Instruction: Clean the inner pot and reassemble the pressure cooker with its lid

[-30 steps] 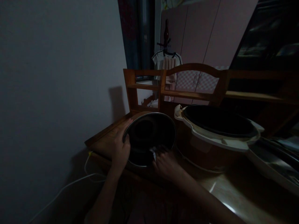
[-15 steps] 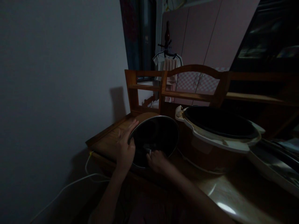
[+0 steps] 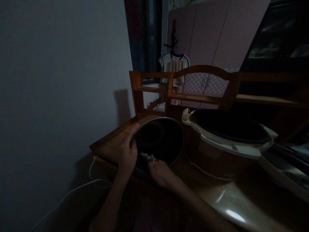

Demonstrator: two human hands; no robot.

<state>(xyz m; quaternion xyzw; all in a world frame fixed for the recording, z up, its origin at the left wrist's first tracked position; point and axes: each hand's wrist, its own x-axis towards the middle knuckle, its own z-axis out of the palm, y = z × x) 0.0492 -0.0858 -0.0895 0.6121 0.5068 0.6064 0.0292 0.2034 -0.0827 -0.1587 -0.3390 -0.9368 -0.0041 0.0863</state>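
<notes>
Bracing the tilted pot (image 3: 162, 139) — left hand (image 3: 127, 154); right hand (image 3: 160, 171), cloth (image 3: 147, 157) inside.

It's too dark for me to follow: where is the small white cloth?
Head view, low centre: the white cloth is in the right hand, inside the tilted dark pot near its lower rim, just right of the left hand gripping that rim.

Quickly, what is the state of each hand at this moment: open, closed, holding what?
Left hand: closed on the rim of the dark pot.
Right hand: closed on a small white cloth inside the pot.
</notes>
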